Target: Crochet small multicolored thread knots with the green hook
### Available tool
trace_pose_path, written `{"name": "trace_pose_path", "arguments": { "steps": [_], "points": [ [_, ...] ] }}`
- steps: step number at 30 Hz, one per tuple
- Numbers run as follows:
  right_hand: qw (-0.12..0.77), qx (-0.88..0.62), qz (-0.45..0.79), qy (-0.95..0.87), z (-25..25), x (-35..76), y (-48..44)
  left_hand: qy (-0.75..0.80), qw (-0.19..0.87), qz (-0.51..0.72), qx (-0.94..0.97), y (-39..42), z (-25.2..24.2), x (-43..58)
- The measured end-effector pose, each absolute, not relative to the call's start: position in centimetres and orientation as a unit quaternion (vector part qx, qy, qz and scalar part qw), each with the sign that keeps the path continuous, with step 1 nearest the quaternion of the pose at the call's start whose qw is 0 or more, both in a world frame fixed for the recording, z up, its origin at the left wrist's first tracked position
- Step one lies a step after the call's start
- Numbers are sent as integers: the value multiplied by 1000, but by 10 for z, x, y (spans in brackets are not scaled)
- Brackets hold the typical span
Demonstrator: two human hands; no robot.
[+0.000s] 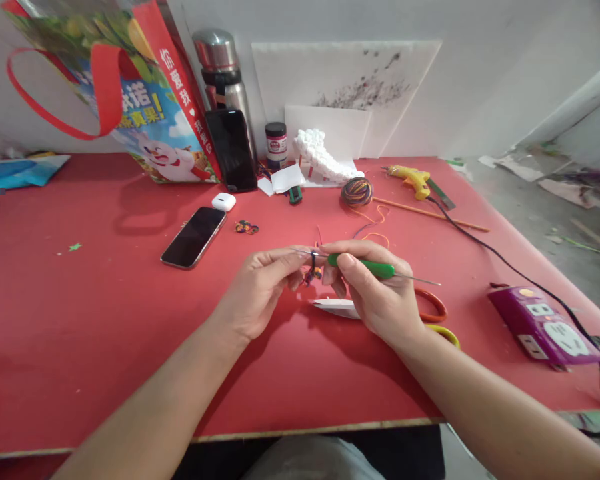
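Over the middle of the red table, my right hand is closed around the green handle of a crochet hook. The hook's thin metal shaft points left to my left hand, whose fingers pinch a small crochet piece of dark and orange yarn. A dark loop sits around the hook's shaft. Orange and dark strands run back to a multicoloured yarn ball. Scissors with orange and yellow handles lie under my right hand, which partly hides them.
A black phone, earbud case and small yarn piece lie left of centre. Behind stand a gift bag, an upright phone and a flask. A glue gun, stick and purple power strip with cable are right.
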State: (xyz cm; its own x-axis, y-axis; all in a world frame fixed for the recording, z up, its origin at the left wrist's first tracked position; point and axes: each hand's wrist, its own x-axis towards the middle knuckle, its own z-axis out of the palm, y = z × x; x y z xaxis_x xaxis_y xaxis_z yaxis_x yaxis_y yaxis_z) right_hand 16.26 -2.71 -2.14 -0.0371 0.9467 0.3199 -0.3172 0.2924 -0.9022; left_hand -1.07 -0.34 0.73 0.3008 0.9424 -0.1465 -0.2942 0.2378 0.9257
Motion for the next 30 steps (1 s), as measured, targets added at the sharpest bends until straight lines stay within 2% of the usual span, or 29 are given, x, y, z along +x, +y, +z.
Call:
{"name": "trace_pose_path", "arguments": {
  "steps": [19, 30],
  "points": [
    [639, -290, 492, -514, -23, 161, -24, 344, 758, 463, 304, -3, 13, -14],
    [626, -294, 505, -517, -23, 164, -25, 359, 675, 521, 380, -3, 13, -10]
  ]
}}
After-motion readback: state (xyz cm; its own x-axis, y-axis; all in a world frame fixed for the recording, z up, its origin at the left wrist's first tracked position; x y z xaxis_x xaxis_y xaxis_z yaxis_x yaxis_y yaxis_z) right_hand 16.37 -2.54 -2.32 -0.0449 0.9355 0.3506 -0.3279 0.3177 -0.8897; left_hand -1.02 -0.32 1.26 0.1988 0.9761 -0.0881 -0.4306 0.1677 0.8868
